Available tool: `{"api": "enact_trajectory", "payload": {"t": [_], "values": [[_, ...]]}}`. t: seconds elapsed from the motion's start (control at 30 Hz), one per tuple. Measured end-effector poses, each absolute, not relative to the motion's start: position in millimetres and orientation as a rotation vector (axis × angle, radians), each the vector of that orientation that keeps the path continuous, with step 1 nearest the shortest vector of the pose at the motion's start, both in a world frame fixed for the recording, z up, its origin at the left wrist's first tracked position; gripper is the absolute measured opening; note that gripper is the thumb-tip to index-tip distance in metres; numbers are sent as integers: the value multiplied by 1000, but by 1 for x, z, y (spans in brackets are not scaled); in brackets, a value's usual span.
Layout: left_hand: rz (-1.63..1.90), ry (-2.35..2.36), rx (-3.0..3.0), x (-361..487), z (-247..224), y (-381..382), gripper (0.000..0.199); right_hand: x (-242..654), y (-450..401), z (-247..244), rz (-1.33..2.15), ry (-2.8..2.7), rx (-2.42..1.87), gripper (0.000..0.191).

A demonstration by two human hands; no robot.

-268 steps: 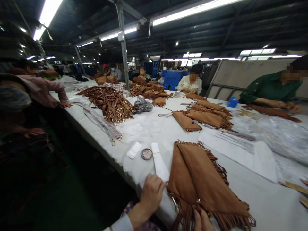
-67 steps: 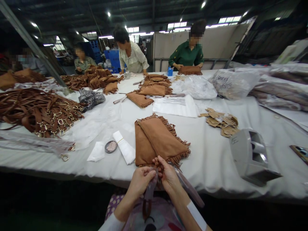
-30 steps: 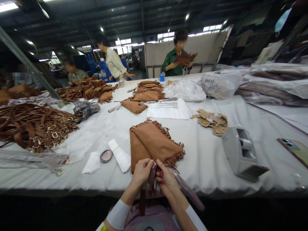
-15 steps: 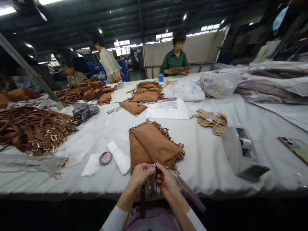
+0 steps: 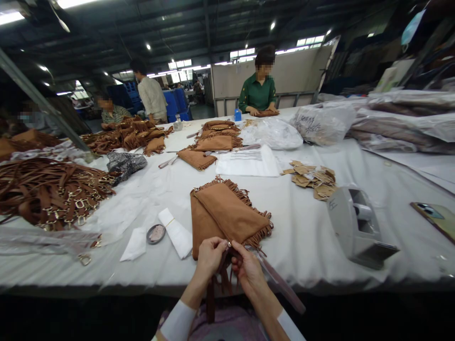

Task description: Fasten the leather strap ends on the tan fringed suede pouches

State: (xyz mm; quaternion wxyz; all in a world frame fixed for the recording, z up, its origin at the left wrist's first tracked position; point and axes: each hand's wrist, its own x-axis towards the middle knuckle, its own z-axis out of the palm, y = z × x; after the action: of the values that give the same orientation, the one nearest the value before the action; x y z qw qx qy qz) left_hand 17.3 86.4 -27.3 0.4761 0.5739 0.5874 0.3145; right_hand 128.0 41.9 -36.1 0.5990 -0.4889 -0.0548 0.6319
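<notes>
Since the frame half a second back, we note the co-worker in the pale top point(image 5: 152, 97) has turned away and shifted left, while the co-worker in green point(image 5: 258, 92) has lowered a brown fringed piece point(image 5: 267, 113) to the table. Head view, our only one: the tan fringed bag point(image 5: 231, 210) has barely stirred, lying at the near edge of the white-covered table point(image 5: 295, 213). Our left hand point(image 5: 210, 259) and right hand point(image 5: 249, 270) have shifted slightly, and the gold zip fitting point(image 5: 229, 244) shows more plainly between them. Both are closed in a fingertip pinch there; how much of the material beneath each also grips, we cannot tell. A brown strap point(image 5: 211, 300) hangs below; a plastic-wrapped strip point(image 5: 282, 284) slants past our right forearm. Our judgement: the bag stays put, so the change is confined to fine finger work at the fitting, still unfinished. Left of the bag: banded white paper point(image 5: 175, 233), round tin point(image 5: 155, 234). Right: tape dispenser point(image 5: 355, 227).
</notes>
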Motion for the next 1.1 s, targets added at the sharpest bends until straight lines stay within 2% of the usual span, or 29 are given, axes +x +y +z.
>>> {"api": "enact_trajectory", "payload": {"t": [0.23,0.5,0.67,0.83,1.0,1.1], "values": [[796,1444,1488,19,-29,82,28,124,39,-42,1490,-226,-1182,42],[901,1437,1501,10,-24,75,37,122,47,-34,1546,-246,-1156,29],[735,1304,1188,9,-28,59,51,123,42,-36,1630,-311,-1081,28],[914,1256,1050,17,-32,51,46,123,42,-37,1644,-314,-1056,24],[1094,1413,1442,25,-40,40,33,123,44,-34,1594,-190,-1067,17],[994,1478,1895,23,-50,31,37,124,42,-34,1578,-159,-1091,21]]}}
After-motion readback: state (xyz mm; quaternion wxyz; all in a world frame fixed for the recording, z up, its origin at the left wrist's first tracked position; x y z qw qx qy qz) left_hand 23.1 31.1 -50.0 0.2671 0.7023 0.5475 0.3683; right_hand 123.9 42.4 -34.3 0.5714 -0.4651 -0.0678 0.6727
